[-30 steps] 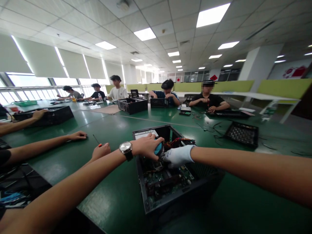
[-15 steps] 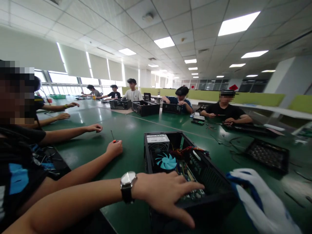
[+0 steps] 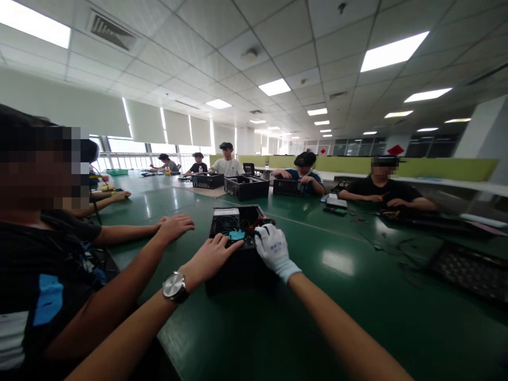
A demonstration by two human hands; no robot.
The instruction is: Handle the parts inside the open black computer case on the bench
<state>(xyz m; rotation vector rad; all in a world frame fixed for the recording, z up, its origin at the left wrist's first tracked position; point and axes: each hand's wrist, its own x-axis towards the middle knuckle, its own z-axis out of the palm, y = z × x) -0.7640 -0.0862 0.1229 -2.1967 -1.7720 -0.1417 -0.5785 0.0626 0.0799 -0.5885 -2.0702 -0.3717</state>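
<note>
at the far left a co-worker in a dark shirt [image 3: 24,243] sat close by, their nearest hand [image 3: 177,226] over the green bench [image 3: 341,301], short of the work. next, a watch [image 3: 173,286] circled the wearer's left wrist. the left hand [image 3: 210,258] lay across the near left edge of a black computer case [image 3: 238,270], fingers spread and not clenched, perhaps to keep it from sliding. the case stood on the bench straight ahead, within easy reach of both arms, its top uncovered so that the parts showed: a pale-labelled power supply [image 3: 226,212] at the far left corner, a light-blue fan [image 3: 237,235] nearer, and a tangle of wires [image 3: 251,226] to the right. the right hand [image 3: 273,247], in a white glove, curled over the right rim beside the wires; its fingertips were hidden, so i could not make out whether it grasped the rim or something inside. the glove probably guarded against sharp metal edges. farther right, a dark panel [image 3: 468,264] lay well apart from the case, seemingly set aside so that it did not crowd the arms.
</note>
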